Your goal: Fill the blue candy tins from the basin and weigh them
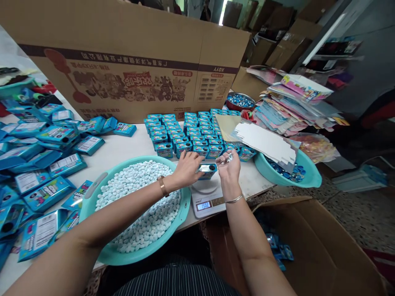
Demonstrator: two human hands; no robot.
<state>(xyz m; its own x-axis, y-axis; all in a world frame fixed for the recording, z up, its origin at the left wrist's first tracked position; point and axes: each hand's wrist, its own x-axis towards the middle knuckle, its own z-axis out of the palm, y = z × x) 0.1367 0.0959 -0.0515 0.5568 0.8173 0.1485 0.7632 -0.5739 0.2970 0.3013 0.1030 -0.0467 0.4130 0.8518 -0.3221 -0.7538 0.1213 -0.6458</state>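
Observation:
My left hand [187, 169] has its thumb and fingers about the left end of a small blue box [207, 171]. That box rests on a digital scale [205, 205] whose display seems to read about 150.2. Just right of it, my right hand [228, 166] is turned palm up, fingers curled round several small white candies [229, 157]. A turquoise basin [182, 218] full of pale candies [138, 205] stands below my left forearm. Behind the scale, blue boxes [197, 137] are lined up in rows.
Loose blue boxes [55, 164] are heaped at left. A large carton [138, 70] walls off the back. At right stand another turquoise basin [308, 172] with blue caps, white card sheets [265, 142] and a stack of packaging [284, 107]. An open carton [324, 246] sits lower right.

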